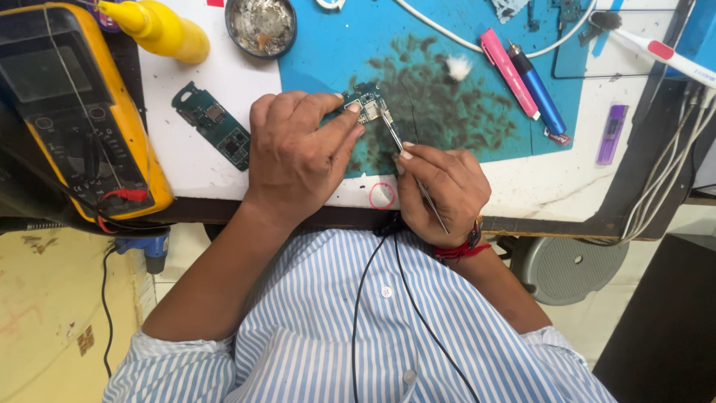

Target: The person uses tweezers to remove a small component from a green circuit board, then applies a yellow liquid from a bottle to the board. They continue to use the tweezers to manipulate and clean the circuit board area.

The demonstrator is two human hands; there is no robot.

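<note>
- The white tabletop (216, 160) carries a blue mat (328, 52), darkly stained around the middle
- Its near edge runs just under both wrists; bare floor shows on either side below it
- A yellow meter (74, 112) fills the far left, with a yellow bottle (160, 28) and a round tin (261, 25) beyond
- A spare green circuit board (215, 125) lies just left of the left hand (298, 160)
- Pink pen (509, 72) and blue pen (539, 89) lie well right, a purple stick (611, 133) farther out
- The left hand's fingers pinch and pin a small circuit board (364, 103) on the mat
- The right hand (440, 186) is clamped on tweezers (406, 160), their tip touching that board
</note>
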